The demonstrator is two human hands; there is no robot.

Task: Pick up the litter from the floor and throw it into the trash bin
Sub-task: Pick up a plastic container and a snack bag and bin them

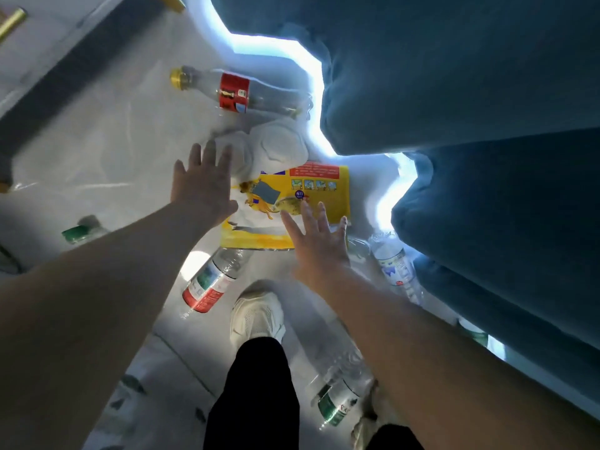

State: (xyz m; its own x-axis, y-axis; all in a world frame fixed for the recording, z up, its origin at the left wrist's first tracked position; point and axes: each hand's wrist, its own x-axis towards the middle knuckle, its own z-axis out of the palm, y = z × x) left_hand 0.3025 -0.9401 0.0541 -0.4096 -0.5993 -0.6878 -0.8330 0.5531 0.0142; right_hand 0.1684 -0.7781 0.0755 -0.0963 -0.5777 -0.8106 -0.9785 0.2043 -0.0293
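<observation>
Neither grip has closed on anything: the left hand is spread flat with its fingers straight and its fingertips over the edge of a crumpled white paper wad. The right hand is splayed the same way over the near right part of a yellow bag — whether either hand touches what lies under it cannot be told.

The bag is flat, roughly rectangular, glossy printed film with a silvery seam along its near edge. The wad is soft and rumpled, touching the bag's far side.

Clear, thin-walled plastic bottles lie on their sides around them:
- a red-label bottle with a yellow cap, beyond the wad
- a green-and-red-label bottle, slanted just before the bag's near edge
- a pale-label bottle, close against the sofa
- a green-label bottle, beside the person's right leg
- a blurred green-capped bottle, off to the left

The floor is glossy pale tile with a grout line. The sofa is plush blue with rounded, bulging edges and a bright glow along its base — it crowds the whole right side, and the bag and wad lie just beside it. Bare floor opens to the left. A cream mesh shoe stands near the slanted bottle.
</observation>
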